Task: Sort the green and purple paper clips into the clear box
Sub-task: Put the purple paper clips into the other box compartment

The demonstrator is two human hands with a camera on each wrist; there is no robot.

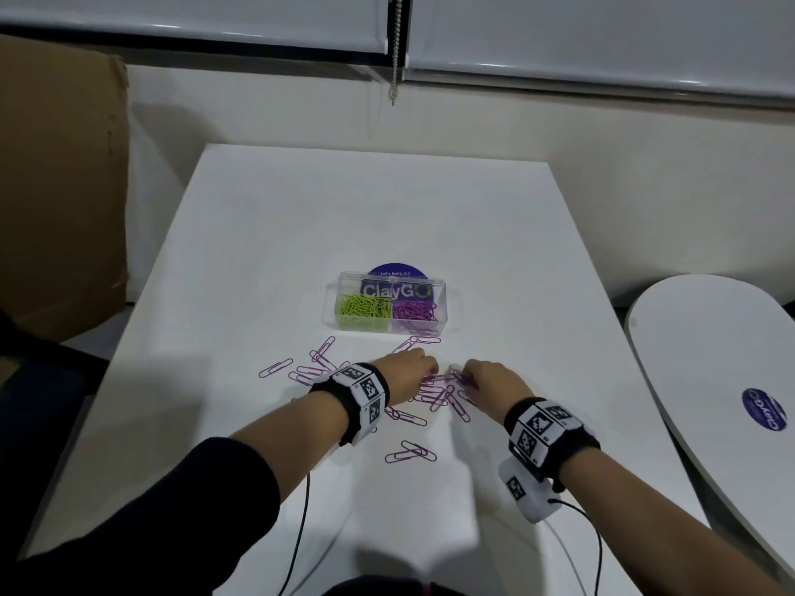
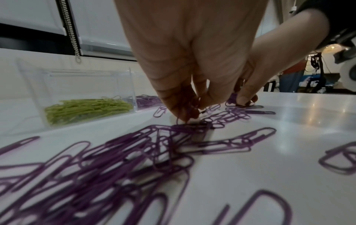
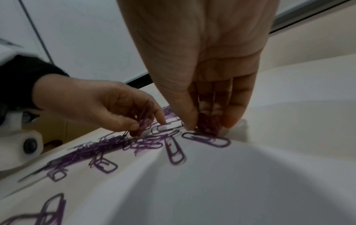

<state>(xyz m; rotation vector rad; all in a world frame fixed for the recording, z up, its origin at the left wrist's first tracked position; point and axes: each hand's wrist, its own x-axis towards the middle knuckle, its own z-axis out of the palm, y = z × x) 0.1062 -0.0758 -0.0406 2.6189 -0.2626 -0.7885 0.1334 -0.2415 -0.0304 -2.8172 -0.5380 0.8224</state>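
My left hand (image 1: 404, 372) and my right hand (image 1: 490, 380) are both down on the white table (image 1: 266, 234), fingertips pointed into the scatter of loose purple paper clips (image 1: 439, 393) in front of me. In the left wrist view my left thumb and fingers (image 2: 179, 105) are curled together and pinch a small bunch of purple clips just above the tabletop. In the right wrist view my right fingertips (image 3: 231, 120) are drawn together around a few purple clips, with their tips touching the table. The 2 hands sit near each other, with clips lying between and around them. The clear box (image 1: 387, 303) stands just beyond the pile, toward the far side of the table, with its lid open. Its left compartment holds the green paper clips (image 1: 365, 309) and its right compartment holds purple ones. A round purple sticker (image 1: 398, 271) shows behind the box. Each wrist wears a black band with checkered markers.
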